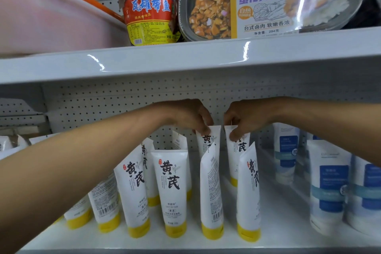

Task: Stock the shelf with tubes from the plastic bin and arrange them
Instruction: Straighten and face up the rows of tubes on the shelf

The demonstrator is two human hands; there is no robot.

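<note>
Several white tubes with yellow caps and black characters stand cap-down on the lower white shelf (274, 231). My left hand (188, 116) pinches the top edge of a tube (208, 140) in the back row. My right hand (245, 118) pinches the top of the neighbouring back-row tube (240, 150). In front of them stand two tubes turned sideways (211, 192) (248, 192), and a front-facing tube (172, 189) to their left. More tubes lean at the left behind my left forearm, partly hidden.
White tubes with blue labels (327, 192) stand at the right of the same shelf. Above, the upper shelf (185, 60) carries a pink plastic bin (51, 18), a red-labelled jar (149, 8) and a boxed meal tray (266, 0). A pegboard back wall closes the shelf.
</note>
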